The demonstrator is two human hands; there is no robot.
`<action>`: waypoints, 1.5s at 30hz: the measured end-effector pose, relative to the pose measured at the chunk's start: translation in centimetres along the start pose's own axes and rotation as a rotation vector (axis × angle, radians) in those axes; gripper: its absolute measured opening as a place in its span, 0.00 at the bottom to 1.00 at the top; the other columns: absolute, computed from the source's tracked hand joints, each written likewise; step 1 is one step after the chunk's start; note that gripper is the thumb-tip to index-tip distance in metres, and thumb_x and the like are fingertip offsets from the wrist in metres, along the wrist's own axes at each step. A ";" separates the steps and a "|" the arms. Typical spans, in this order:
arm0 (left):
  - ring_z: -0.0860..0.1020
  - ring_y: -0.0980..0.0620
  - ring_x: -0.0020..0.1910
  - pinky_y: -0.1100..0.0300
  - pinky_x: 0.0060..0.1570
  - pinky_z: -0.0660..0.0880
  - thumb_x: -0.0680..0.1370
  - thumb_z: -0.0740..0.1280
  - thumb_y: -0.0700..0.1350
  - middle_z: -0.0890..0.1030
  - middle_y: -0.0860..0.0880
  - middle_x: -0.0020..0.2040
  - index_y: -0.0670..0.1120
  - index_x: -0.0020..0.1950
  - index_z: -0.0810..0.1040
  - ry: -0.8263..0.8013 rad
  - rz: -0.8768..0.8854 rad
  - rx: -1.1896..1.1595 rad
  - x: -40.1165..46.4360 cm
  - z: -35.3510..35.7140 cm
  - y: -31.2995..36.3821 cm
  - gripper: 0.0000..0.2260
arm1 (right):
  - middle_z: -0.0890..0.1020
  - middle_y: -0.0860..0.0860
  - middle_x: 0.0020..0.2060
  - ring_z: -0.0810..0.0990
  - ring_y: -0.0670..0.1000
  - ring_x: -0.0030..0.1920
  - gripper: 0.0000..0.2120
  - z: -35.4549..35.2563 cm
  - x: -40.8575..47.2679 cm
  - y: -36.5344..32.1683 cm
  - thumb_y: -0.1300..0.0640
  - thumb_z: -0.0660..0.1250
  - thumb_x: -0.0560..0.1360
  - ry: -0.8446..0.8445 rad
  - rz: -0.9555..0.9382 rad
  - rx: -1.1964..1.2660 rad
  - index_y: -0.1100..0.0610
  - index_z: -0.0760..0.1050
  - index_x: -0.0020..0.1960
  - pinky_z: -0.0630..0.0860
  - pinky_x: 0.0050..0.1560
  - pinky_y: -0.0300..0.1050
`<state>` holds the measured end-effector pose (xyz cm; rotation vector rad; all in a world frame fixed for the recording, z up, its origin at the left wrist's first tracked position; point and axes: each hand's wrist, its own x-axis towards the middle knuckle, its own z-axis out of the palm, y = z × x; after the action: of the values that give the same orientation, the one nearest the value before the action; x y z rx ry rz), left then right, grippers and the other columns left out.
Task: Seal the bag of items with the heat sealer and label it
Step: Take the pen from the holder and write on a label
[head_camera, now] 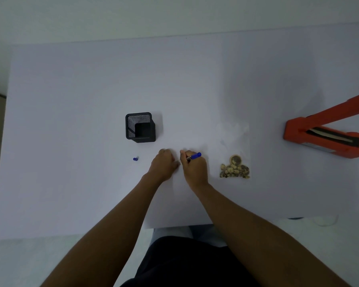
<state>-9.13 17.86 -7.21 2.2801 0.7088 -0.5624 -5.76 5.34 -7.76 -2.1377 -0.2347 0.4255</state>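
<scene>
A clear plastic bag (234, 150) lies flat on the white table (71, 100), with several brown and tan items bunched at its near end. To its left, my right hand (194, 167) grips a blue pen (193, 156) with the tip pointing left and down at the table. My left hand (164, 162) rests curled beside the pen tip, fingers pressed down; whatever lies under it is hidden. The orange heat sealer (327, 131) stands at the far right with its arm raised.
A black mesh pen holder (140, 128) stands behind my left hand. The blue pen cap (135, 159) lies on the table left of that hand. The table's near edge runs just in front of my body.
</scene>
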 end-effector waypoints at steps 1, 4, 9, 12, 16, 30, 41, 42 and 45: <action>0.75 0.47 0.41 0.55 0.44 0.75 0.78 0.68 0.47 0.77 0.41 0.48 0.43 0.44 0.72 -0.001 0.000 -0.002 0.0 0.0 0.0 0.09 | 0.71 0.52 0.26 0.71 0.51 0.27 0.20 0.0 0.0 -0.2 0.55 0.62 0.82 0.009 0.012 0.006 0.56 0.68 0.32 0.70 0.31 0.49; 0.75 0.48 0.39 0.56 0.42 0.74 0.78 0.68 0.46 0.77 0.39 0.48 0.43 0.43 0.72 -0.005 0.003 -0.014 0.0 -0.1 0.0 0.09 | 0.71 0.52 0.26 0.70 0.50 0.27 0.20 0.1 -0.2 -0.5 0.55 0.62 0.82 -0.014 0.011 0.001 0.55 0.68 0.32 0.69 0.31 0.46; 0.74 0.48 0.39 0.58 0.40 0.72 0.78 0.67 0.45 0.76 0.40 0.48 0.41 0.45 0.73 -0.004 0.007 -0.008 0.0 -0.1 0.0 0.09 | 0.74 0.53 0.27 0.72 0.50 0.28 0.18 0.2 -0.5 -0.6 0.55 0.62 0.83 -0.060 -0.022 -0.036 0.56 0.70 0.34 0.67 0.31 0.38; 0.74 0.48 0.39 0.58 0.40 0.72 0.79 0.67 0.47 0.76 0.40 0.49 0.41 0.45 0.73 -0.002 0.000 -0.005 0.0 -0.1 0.0 0.09 | 0.73 0.50 0.27 0.70 0.48 0.28 0.18 0.5 -0.7 -0.6 0.55 0.62 0.83 -0.035 -0.007 -0.036 0.54 0.69 0.34 0.64 0.32 0.34; 0.73 0.49 0.38 0.59 0.40 0.70 0.79 0.66 0.47 0.76 0.40 0.48 0.43 0.43 0.71 -0.005 -0.008 0.007 -0.1 -0.3 0.2 0.10 | 0.67 0.42 0.25 0.67 0.42 0.26 0.20 0.5 -0.9 -0.8 0.56 0.62 0.83 -0.020 -0.012 -0.044 0.50 0.65 0.32 0.64 0.31 0.31; 0.73 0.49 0.38 0.58 0.40 0.71 0.78 0.68 0.47 0.77 0.40 0.48 0.43 0.42 0.71 -0.023 -0.020 -0.008 -0.3 -0.5 0.4 0.10 | 0.67 0.46 0.25 0.65 0.44 0.25 0.20 0.6 -0.7 -0.7 0.56 0.63 0.83 0.025 0.014 -0.025 0.54 0.66 0.32 0.62 0.30 0.33; 0.73 0.49 0.39 0.58 0.40 0.70 0.79 0.68 0.46 0.76 0.40 0.49 0.43 0.43 0.71 -0.016 -0.025 -0.028 -0.9 -1.0 1.0 0.09 | 0.70 0.49 0.24 0.69 0.47 0.24 0.19 0.6 -0.6 -1.7 0.56 0.63 0.82 0.112 0.057 0.057 0.58 0.70 0.33 0.66 0.27 0.37; 0.72 0.49 0.39 0.58 0.40 0.69 0.79 0.67 0.46 0.75 0.41 0.48 0.43 0.43 0.71 -0.015 -0.023 -0.035 -1.1 -1.2 1.1 0.09 | 0.73 0.53 0.25 0.72 0.50 0.25 0.18 0.8 -0.6 -1.9 0.55 0.64 0.82 0.120 0.059 0.088 0.60 0.71 0.35 0.70 0.27 0.41; 0.71 0.49 0.40 0.59 0.40 0.68 0.79 0.67 0.46 0.74 0.42 0.48 0.43 0.44 0.71 -0.017 -0.003 -0.047 -1.4 -1.5 1.3 0.10 | 0.76 0.56 0.26 0.75 0.54 0.28 0.17 0.9 -0.9 -2.0 0.53 0.64 0.82 0.114 0.060 0.129 0.61 0.74 0.37 0.75 0.31 0.49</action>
<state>-9.13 17.66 -4.80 2.2285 0.7104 -0.5603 -6.97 6.86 -6.34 -2.0387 -0.0763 0.3425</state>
